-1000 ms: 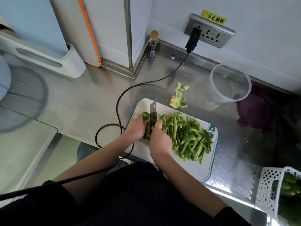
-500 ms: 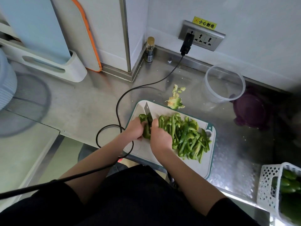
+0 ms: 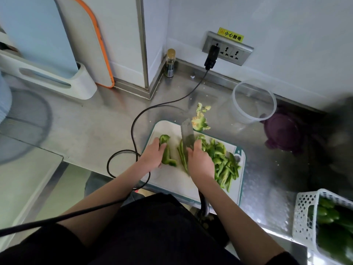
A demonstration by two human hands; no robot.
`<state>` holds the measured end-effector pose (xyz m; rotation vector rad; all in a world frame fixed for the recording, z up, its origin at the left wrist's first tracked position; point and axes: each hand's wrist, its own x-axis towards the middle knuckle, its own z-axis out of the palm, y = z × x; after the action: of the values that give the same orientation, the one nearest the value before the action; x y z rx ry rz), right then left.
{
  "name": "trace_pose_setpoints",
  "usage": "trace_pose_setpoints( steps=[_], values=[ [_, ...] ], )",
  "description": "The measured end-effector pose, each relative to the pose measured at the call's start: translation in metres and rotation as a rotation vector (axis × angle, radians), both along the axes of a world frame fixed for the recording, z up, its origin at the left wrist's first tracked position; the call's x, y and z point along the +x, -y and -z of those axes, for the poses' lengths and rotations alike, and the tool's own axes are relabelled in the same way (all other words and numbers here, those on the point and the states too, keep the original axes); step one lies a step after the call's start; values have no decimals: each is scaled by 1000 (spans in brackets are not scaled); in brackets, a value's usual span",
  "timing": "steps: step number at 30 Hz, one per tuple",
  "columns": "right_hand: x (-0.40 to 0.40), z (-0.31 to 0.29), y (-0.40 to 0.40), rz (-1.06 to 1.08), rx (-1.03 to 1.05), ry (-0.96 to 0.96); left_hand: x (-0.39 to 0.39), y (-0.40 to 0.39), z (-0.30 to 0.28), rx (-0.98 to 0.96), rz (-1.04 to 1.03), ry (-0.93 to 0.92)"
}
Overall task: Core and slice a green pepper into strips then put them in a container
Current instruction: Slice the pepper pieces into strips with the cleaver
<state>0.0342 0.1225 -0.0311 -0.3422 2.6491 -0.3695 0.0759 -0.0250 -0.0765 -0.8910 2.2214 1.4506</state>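
Pepper piece under left hand, knife in right, both over the board.

The left hand (image 3: 152, 154) rests on the uncut pepper piece (image 3: 166, 152) at the board's (image 3: 172, 180) left part, fingers curled over its left edge and pressing it down; the right hand (image 3: 200, 161) grips the knife (image 3: 187, 134), blade upright and pointing away from the person, just right of the piece and apart from it; a few fresh strips (image 3: 182, 155) lie against the blade's left side; the main heap of strips (image 3: 223, 159) lies right of the right hand, on the board; the core (image 3: 199, 121) sits at the board's far edge; the clear container (image 3: 254, 101) stands beyond, well apart from both hands, purple lid (image 3: 282, 131) beside it; a basket (image 3: 305, 217) of whole peppers sits at lower right.
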Motion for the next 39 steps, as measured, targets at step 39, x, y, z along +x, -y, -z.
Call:
trace_pose_setpoints(
  steps=[39],
  values=[
    [31,10,66,-135,196,79,-1,13,21,-315,198,93]
  ],
)
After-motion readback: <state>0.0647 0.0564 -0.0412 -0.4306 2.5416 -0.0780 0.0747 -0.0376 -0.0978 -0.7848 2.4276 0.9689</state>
